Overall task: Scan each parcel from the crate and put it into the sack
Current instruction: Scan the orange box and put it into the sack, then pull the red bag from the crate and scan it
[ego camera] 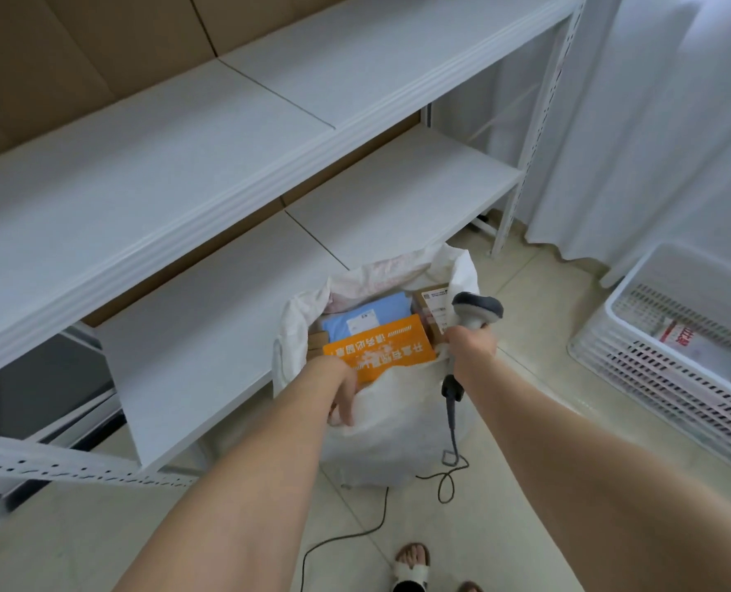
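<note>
A white sack point(397, 425) stands open on the floor in front of the shelves. An orange parcel point(385, 348) lies on top inside it, over a blue parcel point(363, 316) and beside a brown box point(434, 311). My left hand point(342, 393) is at the sack's near rim, fingers curled over the orange parcel's near edge and the sack cloth. My right hand point(472, 341) grips a grey barcode scanner point(477, 311) above the sack's right side. The white crate point(637, 369) sits on the floor to the right with a red-and-white parcel point(684, 339) inside.
White metal shelves point(227, 164) run along the left and behind the sack. The scanner's cable point(451, 472) trails over the tiled floor towards my sandalled feet point(412, 564). A white curtain point(654, 121) hangs at the right, behind the crate.
</note>
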Demonstrator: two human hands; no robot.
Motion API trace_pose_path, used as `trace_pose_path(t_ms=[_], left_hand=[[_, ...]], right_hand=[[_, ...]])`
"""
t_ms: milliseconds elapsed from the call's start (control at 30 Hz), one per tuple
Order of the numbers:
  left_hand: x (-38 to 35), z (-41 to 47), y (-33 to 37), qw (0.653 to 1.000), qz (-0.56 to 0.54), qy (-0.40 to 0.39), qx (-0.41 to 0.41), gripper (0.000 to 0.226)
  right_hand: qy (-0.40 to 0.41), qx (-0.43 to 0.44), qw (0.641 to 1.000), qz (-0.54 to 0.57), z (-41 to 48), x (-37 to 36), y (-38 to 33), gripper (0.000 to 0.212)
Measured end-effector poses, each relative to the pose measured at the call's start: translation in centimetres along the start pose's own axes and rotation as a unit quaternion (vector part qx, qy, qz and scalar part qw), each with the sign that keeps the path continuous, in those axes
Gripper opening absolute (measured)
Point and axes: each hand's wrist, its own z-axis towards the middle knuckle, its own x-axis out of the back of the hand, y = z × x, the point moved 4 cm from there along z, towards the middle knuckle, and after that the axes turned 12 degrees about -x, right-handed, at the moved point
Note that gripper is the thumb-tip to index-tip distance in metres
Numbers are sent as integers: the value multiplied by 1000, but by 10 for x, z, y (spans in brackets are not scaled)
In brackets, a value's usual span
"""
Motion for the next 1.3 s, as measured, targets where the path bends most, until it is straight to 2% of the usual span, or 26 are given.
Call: trace_pose_path(t_ms=[100,167,233,400,533,733,900,1100,1167,1300], left_hand=[[3,0,18,989,-85,99,-64,69],[2,2,32,986,-86,115,-86,60],[-6,5,43,989,-87,82,-85,43],[-3,-9,60,984,-88,126,-88,44],[-4,-11,70,982,-88,147,-77,48],[3,-14,82,980,-52,181,-70,57],[28,-28,92,972,6,225,-63,45],[83,-58,116,950,50,296,-89,39],[104,-68,129,940,77,318,-100,35],[144,-80,167,920,105,355,-132,37]], right_hand=[[0,-7,998,-60,-6,3,-1,34],[-4,-19,994,-107,-10,7,-3,22],[-2,-29,989,-147,-12,13,-3,14],[-29,-27,985,-166,-16,32,-7,17],[-56,-10,979,-194,-17,43,-8,29],[-77,-21,985,-152,-21,55,-9,44],[-88,-32,989,-115,-34,60,-20,46],[-107,2,993,-49,-62,71,-56,29],[-101,16,994,-49,-70,81,-70,21],[-78,54,995,-38,-77,112,-98,16]])
